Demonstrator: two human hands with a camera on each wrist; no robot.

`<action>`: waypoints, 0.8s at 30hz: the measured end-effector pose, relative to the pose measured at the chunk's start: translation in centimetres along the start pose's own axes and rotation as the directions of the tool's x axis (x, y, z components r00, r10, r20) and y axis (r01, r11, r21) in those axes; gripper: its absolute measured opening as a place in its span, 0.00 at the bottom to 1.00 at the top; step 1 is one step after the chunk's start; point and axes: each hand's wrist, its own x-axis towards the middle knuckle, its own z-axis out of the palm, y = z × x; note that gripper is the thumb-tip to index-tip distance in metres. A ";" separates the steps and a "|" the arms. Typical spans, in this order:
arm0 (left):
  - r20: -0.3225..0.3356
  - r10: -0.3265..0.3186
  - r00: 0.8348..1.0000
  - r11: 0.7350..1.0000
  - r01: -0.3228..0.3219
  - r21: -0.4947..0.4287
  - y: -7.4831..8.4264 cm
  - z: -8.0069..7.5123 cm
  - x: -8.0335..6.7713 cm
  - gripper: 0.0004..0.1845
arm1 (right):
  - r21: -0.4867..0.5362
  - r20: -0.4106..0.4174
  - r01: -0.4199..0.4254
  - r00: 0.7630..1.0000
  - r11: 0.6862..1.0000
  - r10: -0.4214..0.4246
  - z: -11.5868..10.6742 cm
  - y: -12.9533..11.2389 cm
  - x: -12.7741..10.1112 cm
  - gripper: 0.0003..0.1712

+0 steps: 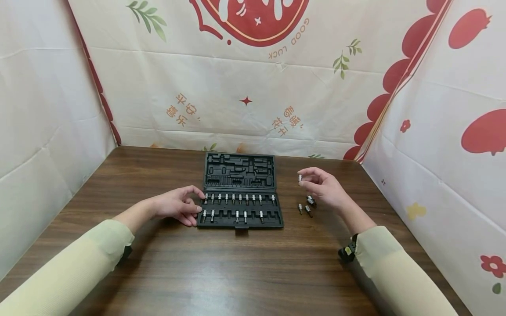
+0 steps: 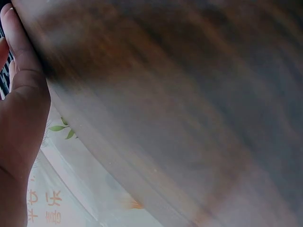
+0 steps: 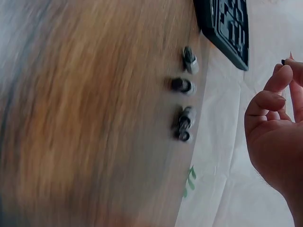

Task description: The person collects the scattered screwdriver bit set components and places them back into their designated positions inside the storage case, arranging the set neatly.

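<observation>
A black socket-bit case (image 1: 241,224) lies unfolded on the table, silver bit sockets (image 1: 233,199) filling much of its upper row and several more standing in the lower row. At its left edge rests my left hand (image 1: 179,206), index fingertip by the upper row and thumb lower down; the left wrist view catches only part of this hand (image 2: 21,104). To the right of the case, my right hand (image 1: 322,186) pinches a small silver bit socket (image 1: 299,177) between thumb and fingers, raised over the table. Below that hand lie several loose bit sockets (image 1: 308,211).
Behind the lower tray stands the case's moulded lid (image 1: 239,171), with shaped recesses. The wooden table (image 1: 237,272) meets a printed cloth (image 1: 237,87) at the back and both sides. Loose bit sockets (image 3: 183,85) show blurred in the right wrist view.
</observation>
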 end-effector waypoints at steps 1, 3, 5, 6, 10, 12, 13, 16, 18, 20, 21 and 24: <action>0.000 0.000 1.000 1.000 0.000 -0.002 0.0 0.0 0.0 0.26 | 0.001 0.007 0.003 1.000 1.000 -0.003 0.2 -0.1 0.1 0.20; 0.000 0.003 1.000 1.000 -0.003 -0.005 0.0 0.0 0.0 0.27 | -0.002 0.018 0.008 1.000 1.000 -0.008 0.7 -0.4 0.2 0.21; -0.002 0.007 1.000 1.000 -0.007 -0.002 -0.1 0.0 0.0 0.27 | 0.002 0.031 0.015 0.999 1.000 -0.015 1.1 -0.5 0.4 0.21; -0.003 0.010 1.000 1.000 -0.010 0.000 -0.1 0.0 0.0 0.27 | 0.006 0.037 0.017 0.999 1.000 -0.017 1.3 -0.6 0.5 0.20; -0.006 0.014 1.000 1.000 -0.014 0.009 -0.1 0.1 -0.1 0.28 | 0.002 0.055 0.025 0.998 1.000 -0.025 2.2 -0.8 1.0 0.19; -0.006 0.013 1.000 1.000 -0.013 0.008 -0.1 0.1 -0.1 0.28 | -0.009 0.063 0.024 0.998 1.000 -0.024 2.7 -1.0 1.1 0.19; -0.005 0.011 1.000 1.000 -0.011 0.008 -0.1 0.0 -0.1 0.28 | -0.012 0.070 0.021 0.997 1.000 -0.020 3.0 -1.0 1.2 0.19; -0.001 0.007 1.000 1.000 -0.007 0.007 -0.1 0.0 -0.1 0.29 | -0.020 0.088 0.002 0.996 1.000 0.000 3.8 -1.2 1.4 0.19; 0.000 0.007 1.000 1.000 -0.007 0.009 -0.1 0.0 -0.1 0.29 | -0.033 0.095 -0.010 0.995 0.999 0.014 4.3 -1.4 1.5 0.20; 0.000 0.007 1.000 1.000 -0.007 0.011 -0.1 0.0 -0.1 0.29 | -0.059 0.101 -0.015 0.995 0.998 0.021 4.8 -1.4 1.7 0.21; 0.000 0.008 1.000 1.000 -0.008 0.011 0.0 0.0 -0.1 0.29 | -0.070 0.103 -0.019 0.994 0.997 0.026 5.0 -1.4 1.7 0.21; -0.004 0.006 1.000 1.000 -0.006 0.011 0.0 0.0 -0.1 0.29 | -0.101 0.118 -0.024 0.992 0.995 0.036 5.6 -1.4 2.1 0.22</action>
